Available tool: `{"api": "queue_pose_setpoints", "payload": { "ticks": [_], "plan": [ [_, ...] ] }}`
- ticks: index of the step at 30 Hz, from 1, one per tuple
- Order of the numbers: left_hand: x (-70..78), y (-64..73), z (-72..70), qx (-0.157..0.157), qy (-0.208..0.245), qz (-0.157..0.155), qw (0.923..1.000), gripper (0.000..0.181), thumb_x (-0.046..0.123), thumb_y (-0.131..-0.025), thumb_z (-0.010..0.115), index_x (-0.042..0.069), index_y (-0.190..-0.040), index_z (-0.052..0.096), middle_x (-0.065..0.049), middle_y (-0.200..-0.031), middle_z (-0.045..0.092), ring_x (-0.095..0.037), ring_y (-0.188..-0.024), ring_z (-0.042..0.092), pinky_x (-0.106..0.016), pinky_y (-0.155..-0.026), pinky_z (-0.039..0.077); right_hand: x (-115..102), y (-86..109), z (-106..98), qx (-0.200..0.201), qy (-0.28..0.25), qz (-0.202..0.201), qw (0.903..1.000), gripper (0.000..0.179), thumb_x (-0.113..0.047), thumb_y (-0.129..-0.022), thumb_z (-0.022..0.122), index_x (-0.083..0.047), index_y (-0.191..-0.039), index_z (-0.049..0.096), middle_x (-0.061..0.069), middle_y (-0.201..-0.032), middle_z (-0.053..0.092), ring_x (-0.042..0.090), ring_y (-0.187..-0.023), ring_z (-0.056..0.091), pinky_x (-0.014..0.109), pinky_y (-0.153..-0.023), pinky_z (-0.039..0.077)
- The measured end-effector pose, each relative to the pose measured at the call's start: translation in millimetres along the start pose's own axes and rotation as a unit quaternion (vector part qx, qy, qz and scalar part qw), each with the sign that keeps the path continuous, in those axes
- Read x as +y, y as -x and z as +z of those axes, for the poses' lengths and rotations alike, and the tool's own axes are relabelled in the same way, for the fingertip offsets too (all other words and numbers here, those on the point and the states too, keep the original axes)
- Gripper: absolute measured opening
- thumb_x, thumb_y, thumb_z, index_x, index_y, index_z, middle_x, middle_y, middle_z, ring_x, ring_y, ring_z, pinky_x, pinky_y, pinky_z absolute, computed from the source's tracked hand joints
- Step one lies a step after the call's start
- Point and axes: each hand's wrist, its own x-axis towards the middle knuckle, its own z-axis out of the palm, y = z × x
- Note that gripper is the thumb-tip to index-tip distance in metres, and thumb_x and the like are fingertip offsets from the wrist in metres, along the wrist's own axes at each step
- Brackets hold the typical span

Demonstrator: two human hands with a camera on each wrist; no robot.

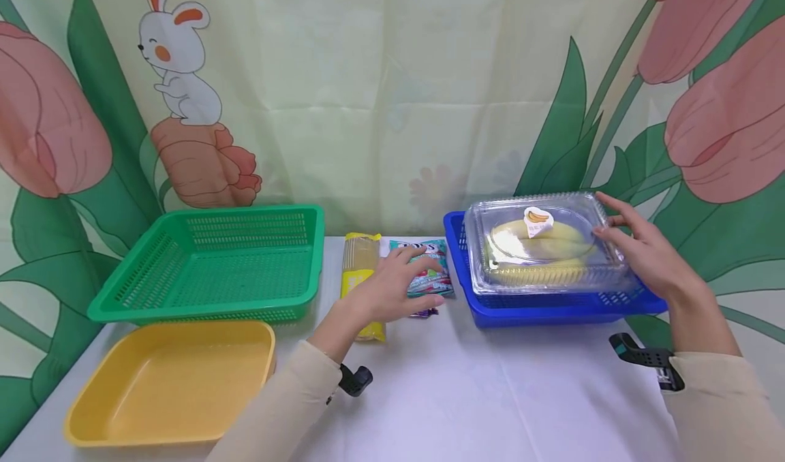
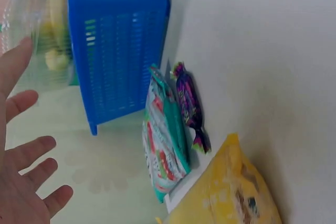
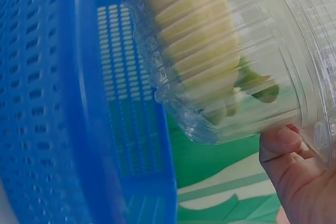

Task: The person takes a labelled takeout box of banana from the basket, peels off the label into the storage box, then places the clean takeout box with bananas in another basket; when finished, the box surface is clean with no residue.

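A clear plastic box of bananas (image 1: pixel 540 244), with a sticker on its lid, is over the blue basket (image 1: pixel 552 315). My right hand (image 1: pixel 650 251) grips the box by its right edge; the right wrist view shows the thumb (image 3: pixel 287 136) against its rim. My left hand (image 1: pixel 395 285) hovers with spread fingers above several packets, holding nothing. Beneath it lie a yellow packet (image 1: pixel 360 254), a teal snack bag (image 1: pixel 432 278) and a purple wrapped candy (image 2: pixel 189 100). Whether the box touches the basket rim cannot be told.
A green basket (image 1: pixel 208 312) stands at the back left of the white table (image 1: pixel 454 401). In front of it is a yellow tray (image 1: pixel 178 380). A printed curtain (image 1: pixel 380 108) hangs behind the table.
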Motion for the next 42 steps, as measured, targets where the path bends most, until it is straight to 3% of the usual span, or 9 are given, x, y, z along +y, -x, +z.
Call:
{"api": "queue_pose_setpoints", "payload": {
  "ticks": [6,8,15,19,23,31,36,42],
  "plan": [
    [-5.3,9.6,-10.4,0.012,0.001,-0.005,0.9999,0.062,0.055,-0.093,0.070,0.028,-0.146,0.051,-0.006,-0.159,0.041,-0.031,-0.148,0.033,-0.065,-0.115,0.031,-17.3,2.3,1.3,0.008,0.016,-0.007,0.9998,0.062,-0.044,-0.109,0.041,-0.047,-0.163,0.010,0.017,-0.147,0.031,0.031,-0.111,0.046,0.032,-0.072,0.049],
    [-6.6,13.6,-14.1,0.013,0.002,-0.009,0.9999,0.068,0.056,-0.092,0.071,0.026,-0.148,0.048,-0.007,-0.160,0.041,-0.032,-0.148,0.033,-0.064,-0.116,0.032,-23.7,3.3,3.7,0.008,0.011,-0.012,0.9998,0.062,-0.043,-0.109,0.042,-0.047,-0.163,0.013,0.014,-0.145,0.032,0.026,-0.107,0.048,0.029,-0.070,0.050],
    [-15.0,30.4,-24.4,0.023,0.018,-0.013,0.9995,0.096,0.061,-0.085,0.076,0.023,-0.160,0.028,0.000,-0.154,0.044,-0.023,-0.141,0.039,-0.050,-0.115,0.038,-42.0,7.2,17.8,-0.001,-0.005,-0.045,0.9990,0.062,-0.037,-0.110,0.045,-0.045,-0.164,0.016,0.009,-0.140,0.036,0.014,-0.100,0.052,0.026,-0.071,0.051],
    [-17.0,41.6,-29.5,0.040,0.050,-0.007,0.9979,0.111,0.058,-0.081,0.081,0.025,-0.164,0.014,-0.002,-0.152,0.042,-0.022,-0.139,0.039,-0.050,-0.114,0.040,-49.0,6.0,27.7,-0.013,-0.020,-0.059,0.9980,0.062,-0.034,-0.110,0.044,-0.043,-0.164,0.015,0.012,-0.144,0.035,0.018,-0.109,0.048,0.027,-0.077,0.048],
    [-17.1,51.8,-31.6,0.051,0.052,0.000,0.9973,0.119,0.058,-0.079,0.083,0.029,-0.165,0.006,-0.003,-0.152,0.040,-0.021,-0.142,0.036,-0.053,-0.115,0.039,-54.0,8.2,40.1,-0.025,-0.031,-0.064,0.9972,0.062,-0.034,-0.110,0.044,-0.042,-0.164,0.014,0.015,-0.147,0.034,0.022,-0.117,0.045,0.026,-0.081,0.048],
    [-16.3,68.7,-36.3,0.086,0.081,0.023,0.9927,0.122,0.056,-0.073,0.088,0.033,-0.162,0.009,-0.001,-0.162,0.030,-0.025,-0.147,0.030,-0.060,-0.114,0.036,-67.1,14.4,72.4,-0.046,-0.075,-0.098,0.9913,0.061,-0.032,-0.111,0.042,-0.036,-0.165,0.014,0.021,-0.143,0.038,0.027,-0.115,0.050,0.030,-0.078,0.056],
    [-20.7,78.0,-47.9,0.093,0.086,0.034,0.9914,0.126,0.055,-0.070,0.092,0.031,-0.162,0.010,0.000,-0.169,0.022,-0.028,-0.152,0.024,-0.064,-0.115,0.032,-76.3,13.6,92.9,-0.056,-0.098,-0.106,0.9880,0.060,-0.030,-0.111,0.042,-0.036,-0.165,0.016,0.020,-0.140,0.040,0.028,-0.115,0.050,0.033,-0.079,0.056],
    [-29.9,95.6,-65.8,0.069,0.117,0.013,0.9907,0.129,0.058,-0.067,0.092,0.038,-0.164,0.009,0.005,-0.170,0.017,-0.027,-0.156,0.019,-0.068,-0.115,0.031,-88.3,13.1,115.0,-0.072,-0.133,-0.112,0.9822,0.060,-0.029,-0.111,0.043,-0.035,-0.165,0.017,0.019,-0.139,0.040,0.028,-0.110,0.050,0.036,-0.077,0.054]
  ]
}}
